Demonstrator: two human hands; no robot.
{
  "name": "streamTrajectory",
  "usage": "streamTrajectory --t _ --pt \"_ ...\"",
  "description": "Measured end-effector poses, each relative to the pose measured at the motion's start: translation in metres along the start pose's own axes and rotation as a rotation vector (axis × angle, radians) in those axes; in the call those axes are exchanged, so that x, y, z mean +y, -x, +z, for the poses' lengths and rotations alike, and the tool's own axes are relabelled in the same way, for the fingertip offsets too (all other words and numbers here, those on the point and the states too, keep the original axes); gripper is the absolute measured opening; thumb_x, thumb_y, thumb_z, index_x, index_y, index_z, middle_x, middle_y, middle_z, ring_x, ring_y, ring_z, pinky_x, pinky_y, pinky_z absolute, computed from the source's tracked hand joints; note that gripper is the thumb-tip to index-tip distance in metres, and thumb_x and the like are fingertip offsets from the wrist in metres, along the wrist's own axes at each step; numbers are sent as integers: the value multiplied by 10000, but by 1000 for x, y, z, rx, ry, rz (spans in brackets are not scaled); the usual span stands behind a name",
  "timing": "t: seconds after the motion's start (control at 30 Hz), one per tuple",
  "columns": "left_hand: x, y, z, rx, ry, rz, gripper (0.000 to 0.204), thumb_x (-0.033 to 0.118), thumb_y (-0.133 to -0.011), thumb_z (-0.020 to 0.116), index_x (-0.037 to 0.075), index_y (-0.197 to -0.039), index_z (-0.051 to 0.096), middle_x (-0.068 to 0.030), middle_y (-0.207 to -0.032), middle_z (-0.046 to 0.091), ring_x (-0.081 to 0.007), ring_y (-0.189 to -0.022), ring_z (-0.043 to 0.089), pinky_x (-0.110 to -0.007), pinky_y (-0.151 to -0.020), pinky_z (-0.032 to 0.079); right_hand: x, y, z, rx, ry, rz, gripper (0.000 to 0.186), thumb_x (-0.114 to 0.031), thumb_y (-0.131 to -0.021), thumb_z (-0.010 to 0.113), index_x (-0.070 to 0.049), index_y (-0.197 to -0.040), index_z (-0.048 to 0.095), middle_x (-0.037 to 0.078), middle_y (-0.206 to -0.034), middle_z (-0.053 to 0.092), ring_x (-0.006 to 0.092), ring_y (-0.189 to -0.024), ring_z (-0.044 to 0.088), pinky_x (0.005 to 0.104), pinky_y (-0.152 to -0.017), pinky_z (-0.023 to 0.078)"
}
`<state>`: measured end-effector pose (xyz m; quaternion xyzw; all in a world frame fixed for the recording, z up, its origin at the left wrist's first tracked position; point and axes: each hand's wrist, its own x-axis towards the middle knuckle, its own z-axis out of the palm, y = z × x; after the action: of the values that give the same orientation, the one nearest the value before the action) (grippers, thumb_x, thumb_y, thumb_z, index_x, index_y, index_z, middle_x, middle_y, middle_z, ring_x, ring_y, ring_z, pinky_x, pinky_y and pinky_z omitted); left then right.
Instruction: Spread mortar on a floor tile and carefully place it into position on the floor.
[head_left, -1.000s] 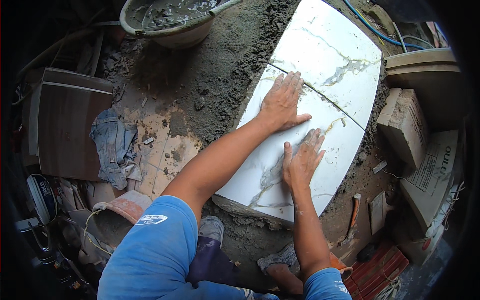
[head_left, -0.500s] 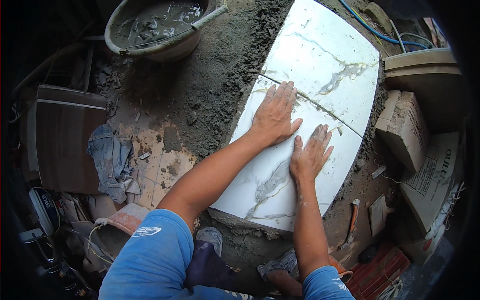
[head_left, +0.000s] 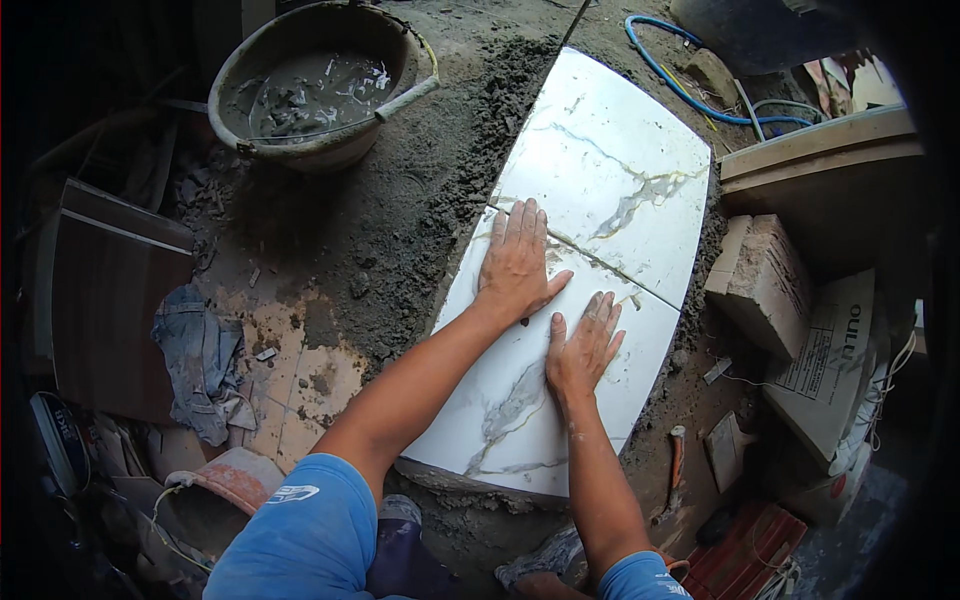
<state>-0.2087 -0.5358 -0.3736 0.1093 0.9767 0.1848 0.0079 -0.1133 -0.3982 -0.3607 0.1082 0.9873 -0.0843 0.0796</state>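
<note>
Two large white marble-patterned tiles lie end to end on grey mortar. Both my palms rest on the nearer tile [head_left: 500, 400], close to the narrow joint with the farther tile [head_left: 620, 170]. My left hand [head_left: 518, 265] lies flat with its fingers stretched out, fingertips at the joint. To its right and slightly nearer, my right hand [head_left: 585, 348] is also flat, fingers spread and smeared with mortar. Neither hand grips anything. Crumbs and smears of mortar mark both tiles, and rough wet mortar [head_left: 440, 215] borders their left edge.
A bucket of wet mortar [head_left: 225, 125] stands at the far left. Blue jeans cloth [head_left: 195, 360] and an orange bucket [head_left: 235, 475] lie at left. On the right are a block [head_left: 765, 280], a cardboard box [head_left: 825, 350] and an orange-handled hammer [head_left: 677, 465]. A blue hose [head_left: 650, 62] curls at the back.
The view has shifted, so the tiles and hands appear lower and farther left and more of the far ground shows. Both hands stay flat on the nearer tile.
</note>
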Motion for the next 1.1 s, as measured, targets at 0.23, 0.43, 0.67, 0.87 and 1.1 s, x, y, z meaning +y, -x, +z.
streamTrajectory --t 0.23,0.43,0.67,0.87,1.1 --pt "4 -1 -3 19 12 5 982 644 -905 478 -98 -1508 251 -265 -1593 216 -373 -1503 155 -499 -1224 90 -8 -115 -46 350 -110 -199 730 -502 -1039 333 20 -1539 235 207 -1635 125 400 -1510 82 553 -1204 58" --pt "3 0 4 35 32 19 978 644 -912 466 -106 -1502 255 -269 -1594 209 -370 -1506 146 -503 -1224 82 58 -144 -30 49 84 73 798 -584 -1024 273 1 -1560 182 162 -1650 110 343 -1522 81 553 -1208 64" --pt "5 -5 -3 -14 -24 16 977 651 -918 451 -98 -1510 244 -259 -1600 202 -363 -1508 143 -501 -1226 71 63 -130 -26 89 139 13 833 -615 -1014 260 11 -1557 176 172 -1644 133 361 -1516 108 559 -1204 79" --pt "1 -1 -3 -79 -122 -4 999 707 -909 384 -49 -1539 214 -186 -1630 178 -281 -1530 90 -517 -1220 -9 59 -76 -28 139 3 -149 746 -523 -1018 383 -13 -1547 256 163 -1639 169 361 -1513 125 562 -1200 85" --pt "-12 -3 1 -52 -207 -3 673 377 -1014 327 -11 -1552 213 -152 -1643 157 -273 -1529 101 -500 -1227 -4 -17 -64 -4 21 -65 -551 729 -540 -1015 333 -70 -1565 239 88 -1630 241 302 -1521 140 579 -1205 12"
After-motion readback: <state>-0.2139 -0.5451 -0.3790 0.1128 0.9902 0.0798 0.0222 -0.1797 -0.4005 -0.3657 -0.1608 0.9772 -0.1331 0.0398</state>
